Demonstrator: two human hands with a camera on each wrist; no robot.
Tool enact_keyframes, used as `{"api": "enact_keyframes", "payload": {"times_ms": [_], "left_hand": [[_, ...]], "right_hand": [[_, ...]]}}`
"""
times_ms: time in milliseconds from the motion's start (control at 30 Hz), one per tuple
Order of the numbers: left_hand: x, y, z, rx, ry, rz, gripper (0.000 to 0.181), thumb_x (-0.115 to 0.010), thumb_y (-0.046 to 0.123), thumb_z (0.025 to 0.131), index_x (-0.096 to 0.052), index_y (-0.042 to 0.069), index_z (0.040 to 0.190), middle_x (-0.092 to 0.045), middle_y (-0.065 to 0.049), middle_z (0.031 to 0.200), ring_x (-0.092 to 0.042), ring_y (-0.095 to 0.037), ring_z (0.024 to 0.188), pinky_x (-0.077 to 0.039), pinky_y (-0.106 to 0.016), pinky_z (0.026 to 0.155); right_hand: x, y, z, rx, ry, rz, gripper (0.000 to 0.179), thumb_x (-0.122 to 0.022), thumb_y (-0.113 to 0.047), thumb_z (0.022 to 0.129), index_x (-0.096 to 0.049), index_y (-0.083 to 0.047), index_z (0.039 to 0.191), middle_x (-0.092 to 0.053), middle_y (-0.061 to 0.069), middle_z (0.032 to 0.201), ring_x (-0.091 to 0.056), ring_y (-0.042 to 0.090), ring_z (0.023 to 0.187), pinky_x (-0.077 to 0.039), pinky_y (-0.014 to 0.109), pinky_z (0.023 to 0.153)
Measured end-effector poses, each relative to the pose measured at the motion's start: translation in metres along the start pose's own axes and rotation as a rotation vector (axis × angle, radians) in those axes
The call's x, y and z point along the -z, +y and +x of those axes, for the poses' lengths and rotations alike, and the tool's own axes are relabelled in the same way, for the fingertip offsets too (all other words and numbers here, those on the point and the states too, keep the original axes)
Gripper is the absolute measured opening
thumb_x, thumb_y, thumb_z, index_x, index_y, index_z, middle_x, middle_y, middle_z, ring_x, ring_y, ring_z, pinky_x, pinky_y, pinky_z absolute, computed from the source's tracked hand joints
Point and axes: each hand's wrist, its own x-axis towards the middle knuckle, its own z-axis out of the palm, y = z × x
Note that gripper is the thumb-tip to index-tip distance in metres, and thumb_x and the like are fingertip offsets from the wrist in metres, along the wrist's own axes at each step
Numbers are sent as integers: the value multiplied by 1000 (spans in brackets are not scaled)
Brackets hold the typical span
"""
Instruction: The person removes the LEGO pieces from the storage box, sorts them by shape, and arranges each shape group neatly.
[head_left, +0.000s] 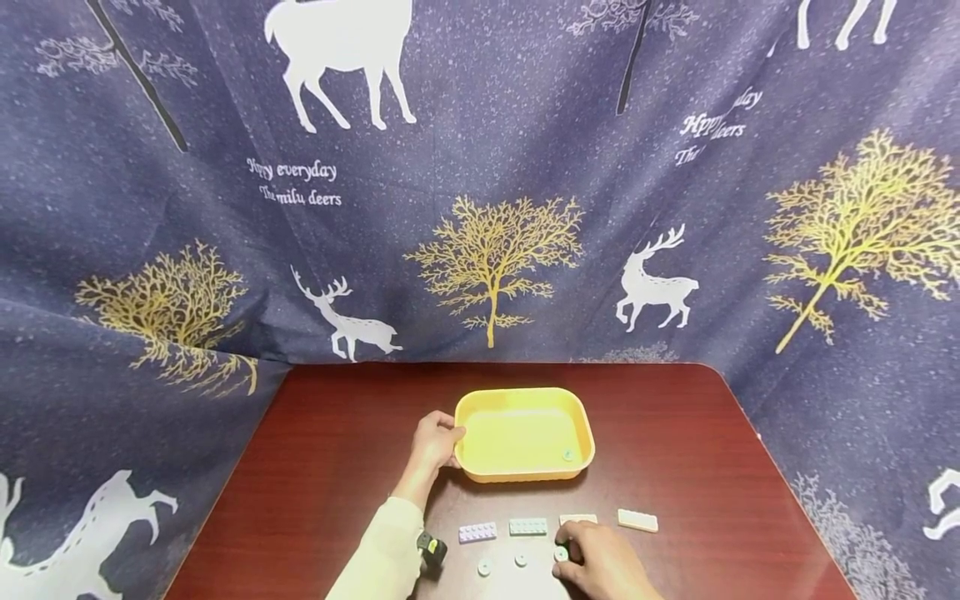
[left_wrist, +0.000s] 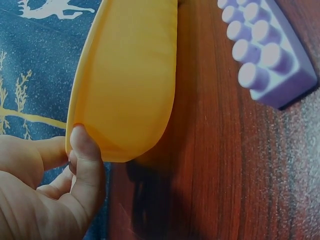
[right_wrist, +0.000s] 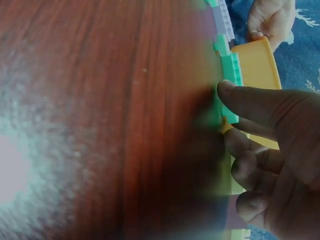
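Observation:
My left hand (head_left: 435, 442) grips the left rim of a yellow plastic bin (head_left: 517, 477), with the thumb over the edge and the other fingers outside it. One small round mint-green piece (head_left: 567, 455) lies inside the bin near its front right corner. Close to the table's front, my right hand (head_left: 607, 560) has its thumb and index finger at another small round mint-green piece (head_left: 561, 553), pinching it low over the table. Its other fingers are curled in the right wrist view. Two more round pieces, a near one (head_left: 484, 567) and a farther one (head_left: 521, 560), lie left of that hand.
A row of studded toy bricks crosses the dark red wooden table (head_left: 337, 500): a lilac brick (head_left: 477, 532), a mint brick (head_left: 528, 527), a pale yellow brick (head_left: 578, 519) partly behind my right hand, and a cream brick (head_left: 637, 521). A patterned blue cloth (head_left: 525, 167) hangs behind.

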Motion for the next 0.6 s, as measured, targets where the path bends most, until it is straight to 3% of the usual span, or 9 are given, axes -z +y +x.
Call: {"api": "enact_keyframes", "payload": {"times_ms": [367, 600], "left_hand": [[1, 2, 0, 7, 10, 8, 25, -68, 3, 93, -59, -8, 113, -64, -18, 88, -62, -22, 50, -58, -27, 40], [1, 1, -1, 10, 6, 7, 24, -68, 3, 93, -59, -8, 112, -64, -19, 88, -63, -23, 51, -58, -28, 40]], "right_hand": [[10, 0, 3, 5, -53, 55, 32, -86, -37, 79, -68, -21, 101, -55, -22, 69, -48, -6, 61, -40, 21, 50], [24, -7, 9, -13, 20, 41, 25, -81, -35, 86, -69, -19, 101, -53, -22, 64, -46, -6, 56, -40, 18, 50]]}}
